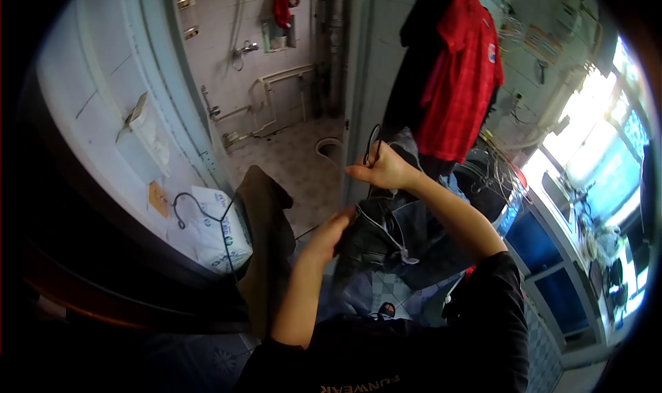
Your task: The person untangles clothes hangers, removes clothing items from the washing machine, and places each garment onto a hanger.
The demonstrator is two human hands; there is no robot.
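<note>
Fingers curled tight, a person's right hand [387, 168] clenches the neck of a black wire hanger [368, 146], its hook rising above the fist and the thumb pointing left. The forearm slants in from the right, bent at the elbow below a short black sleeve [493, 289]. The left hand [331, 236], lower and blurred, reaches up with fingers stretched together to the edge of a dark grey cloth garment [362, 244]; whether they pinch the fabric cannot be told. The left forearm rises steeply from below.

The garment hangs beneath the right fist, in front of the person's torso, a pale drawstring [405, 256] dangling down its front. Below it, a foot in a dark sandal [387, 309] stands on patterned floor tiles.

To the left, an olive-brown cloth [265, 234] hangs beside a white plastic pack with green print [236, 236], with a second black wire hanger [221, 220] in front of the pack. Beyond the hands, a red short-sleeved shirt [463, 82] hangs next to black clothing [417, 69]. An open doorway shows a tiled washroom [276, 179], while blue-panelled cabinets [562, 300] stand at right beneath a bright window [600, 138].
</note>
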